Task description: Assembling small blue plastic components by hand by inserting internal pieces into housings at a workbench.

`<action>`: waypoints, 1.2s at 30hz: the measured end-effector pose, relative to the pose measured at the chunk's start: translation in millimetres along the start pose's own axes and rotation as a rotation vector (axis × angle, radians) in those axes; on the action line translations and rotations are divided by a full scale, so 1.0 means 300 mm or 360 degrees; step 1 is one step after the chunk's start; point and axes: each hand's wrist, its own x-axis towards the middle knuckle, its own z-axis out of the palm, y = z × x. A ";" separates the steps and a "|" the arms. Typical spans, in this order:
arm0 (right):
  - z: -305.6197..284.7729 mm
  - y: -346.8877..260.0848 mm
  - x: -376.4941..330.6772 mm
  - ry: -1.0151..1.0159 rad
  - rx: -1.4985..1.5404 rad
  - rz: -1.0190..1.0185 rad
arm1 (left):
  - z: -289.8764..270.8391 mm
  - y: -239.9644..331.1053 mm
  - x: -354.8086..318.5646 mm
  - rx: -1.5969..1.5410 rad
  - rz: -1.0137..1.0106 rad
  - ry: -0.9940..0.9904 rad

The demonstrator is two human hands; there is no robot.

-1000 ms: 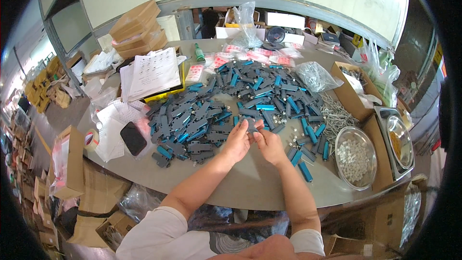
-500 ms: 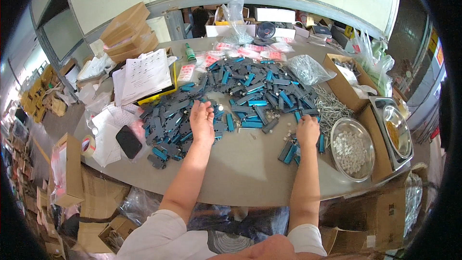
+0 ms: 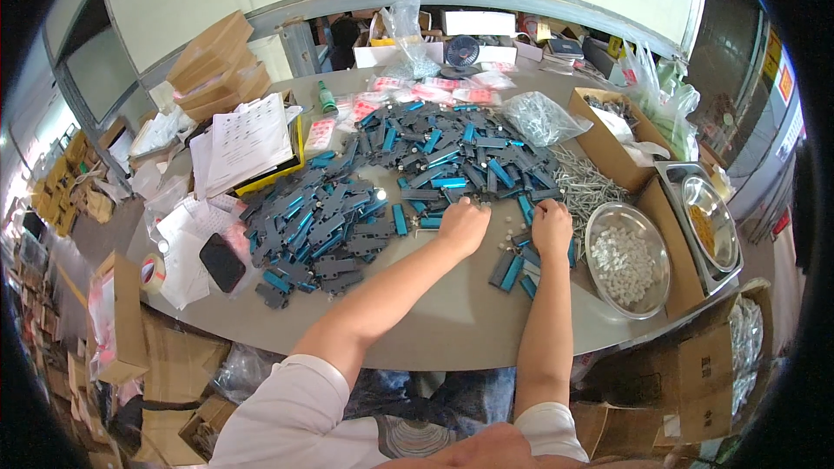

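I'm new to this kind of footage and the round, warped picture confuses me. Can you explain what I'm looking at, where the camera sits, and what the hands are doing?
There is no machine here: a person works with two bare hands. The camera is worn on the person's head and looks down, and its fisheye lens bends straight edges near the rim. The forearms come in from the bottom.

The grey table carries a big heap of grey and blue flat parts. Near it lie a pile of metal pins, a round metal bowl of small white pieces, a black phone, a stack of printed papers, a roll of tape and cardboard boxes.

The left hand rests at the heap's near edge; the right hand sits over a few separate parts. Whether either hand actually grips something is too small to tell.
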 end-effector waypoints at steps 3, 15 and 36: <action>0.009 0.010 0.004 0.0032 0.0025 -0.0016 | -0.009 0.025 0.017 -0.0093 -0.0081 -0.0016; 0.155 -0.195 -0.012 -0.0283 -0.0368 -0.0408 | -0.127 -0.126 -0.251 -0.2016 -0.0791 0.0274; 0.171 -0.351 0.029 -0.0235 -0.0438 -0.0767 | -0.013 -0.182 -0.343 -0.2868 -0.0792 0.0354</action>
